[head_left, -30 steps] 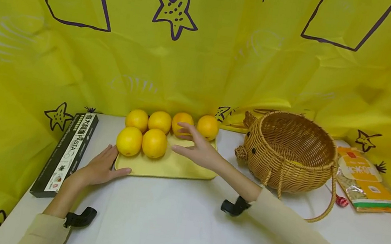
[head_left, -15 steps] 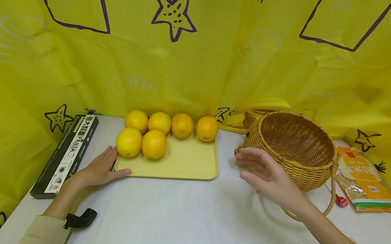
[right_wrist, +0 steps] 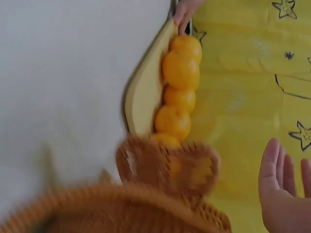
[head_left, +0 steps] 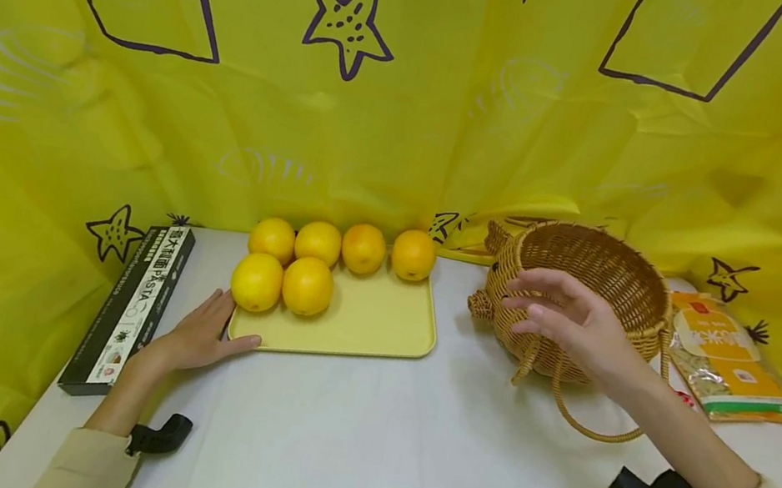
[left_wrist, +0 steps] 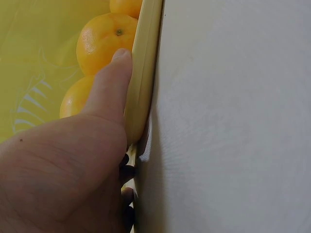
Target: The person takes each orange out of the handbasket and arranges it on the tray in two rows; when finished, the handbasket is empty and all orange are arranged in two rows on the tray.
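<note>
Several oranges [head_left: 309, 287] sit on a pale yellow tray [head_left: 379, 322], in a back row and a shorter front row at the left. My left hand [head_left: 195, 337] rests against the tray's left front corner, fingers straight, with the thumb along the front rim. The left wrist view shows that thumb reaching over the rim [left_wrist: 143, 77] beside an orange [left_wrist: 109, 41]. My right hand [head_left: 587, 328] hovers in front of and over the near side of a wicker basket [head_left: 541, 254] with an animal face. Its fingers are loosely bent and hold nothing. The hand hides part of the basket.
A black and white pasta box [head_left: 131, 306] lies left of my left hand. Right of the basket is an orange packet [head_left: 740, 364], with a small red item [head_left: 684, 397] near it. The basket's handle [head_left: 594, 433] hangs down onto the white tabletop. A yellow patterned cloth [head_left: 407, 137] stands behind.
My right hand has moved right from over the tray to the basket, empty in the earlier frames as well. The basket's handle has shifted slightly. The left hand and the oranges stay put.
</note>
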The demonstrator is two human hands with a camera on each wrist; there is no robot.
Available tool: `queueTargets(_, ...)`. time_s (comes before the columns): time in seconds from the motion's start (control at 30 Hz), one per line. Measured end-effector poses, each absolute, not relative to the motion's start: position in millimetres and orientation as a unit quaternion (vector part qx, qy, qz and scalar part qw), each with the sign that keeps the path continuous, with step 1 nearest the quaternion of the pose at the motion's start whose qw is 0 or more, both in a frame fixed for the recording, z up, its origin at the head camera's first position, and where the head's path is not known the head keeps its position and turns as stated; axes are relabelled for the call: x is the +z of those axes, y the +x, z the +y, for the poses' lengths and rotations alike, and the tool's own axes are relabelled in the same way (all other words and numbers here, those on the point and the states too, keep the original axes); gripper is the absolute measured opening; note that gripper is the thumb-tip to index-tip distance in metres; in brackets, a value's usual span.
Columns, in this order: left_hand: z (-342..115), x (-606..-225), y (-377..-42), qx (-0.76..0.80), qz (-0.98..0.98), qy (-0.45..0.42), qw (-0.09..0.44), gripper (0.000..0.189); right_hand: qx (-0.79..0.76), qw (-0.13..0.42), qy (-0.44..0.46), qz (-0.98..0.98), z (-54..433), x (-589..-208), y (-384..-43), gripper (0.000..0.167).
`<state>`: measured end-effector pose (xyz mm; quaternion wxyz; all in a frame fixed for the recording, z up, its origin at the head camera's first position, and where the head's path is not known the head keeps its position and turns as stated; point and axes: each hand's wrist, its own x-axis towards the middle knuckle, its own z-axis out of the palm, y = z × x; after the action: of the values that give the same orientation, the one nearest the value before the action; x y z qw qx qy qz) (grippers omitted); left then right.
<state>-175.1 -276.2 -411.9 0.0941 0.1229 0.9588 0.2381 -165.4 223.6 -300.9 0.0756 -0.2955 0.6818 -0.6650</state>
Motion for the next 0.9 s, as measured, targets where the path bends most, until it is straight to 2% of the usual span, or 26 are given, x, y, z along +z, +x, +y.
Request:
queueTargets(0.27, -278.2, -410.0, -173.1, 0.241, 0.958, 0.12, 0.095, 0.1, -0.656, 0.046, -0.345, 0.669, 251.1, -234.6, -232.3, 0.03)
queueTargets(0.47, -277.4, -416.5, -174.0, 0.24, 0.958, 0.13, 0.085, 0.099, -0.588, 0.083, -0.382, 0.708, 287.9, -203.6, -276.8, 0.031)
queueTargets(0.63, -275.7, -417.1, -173.2, 0.237, 0.959, 0.129, 0.083, 0.099, -0.472, 0.078, -0.317, 0.819, 307.1, -200.2, -290.5, 0.028)
queueTargets(0.73, -275.5, -415.5, -173.1, 0.238, 0.959, 0.126, 0.086, 0.099, -0.373, 0.105, -0.262, 0.884, 311.3, -204.9, -291.6, 0.03)
queueTargets(0.9, -276.1, -413.4, -173.6, 0.237, 0.96, 0.125, 0.087, 0.1, -0.316, 0.208, -0.241, 0.894, 306.3, -218.7, -292.5, 0.042)
